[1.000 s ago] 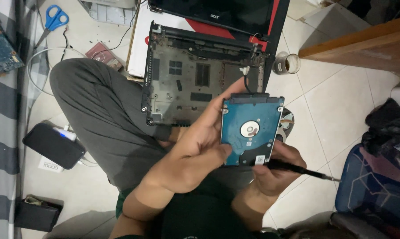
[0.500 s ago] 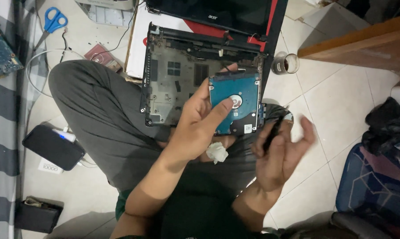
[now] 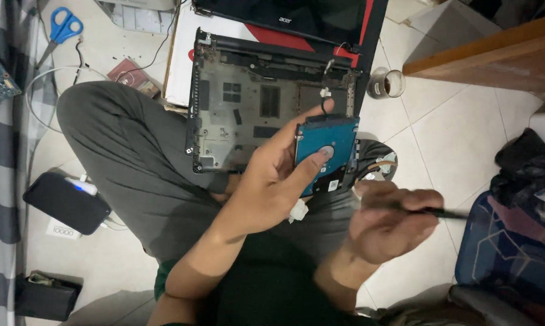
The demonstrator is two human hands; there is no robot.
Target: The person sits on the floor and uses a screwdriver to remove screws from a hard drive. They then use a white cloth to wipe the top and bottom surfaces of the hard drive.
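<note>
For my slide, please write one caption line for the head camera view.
Left hand holds a blue hard drive over an opened laptop base; right hand grips a thin black tool.

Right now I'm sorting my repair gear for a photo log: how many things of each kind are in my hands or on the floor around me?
Hard drive, in left hand: 1
Slim black tool, in right hand: 1
Opened laptop: 1
Blue-handled scissors: 1
Tape roll: 1
Black power bank: 1
Total: 6
</note>
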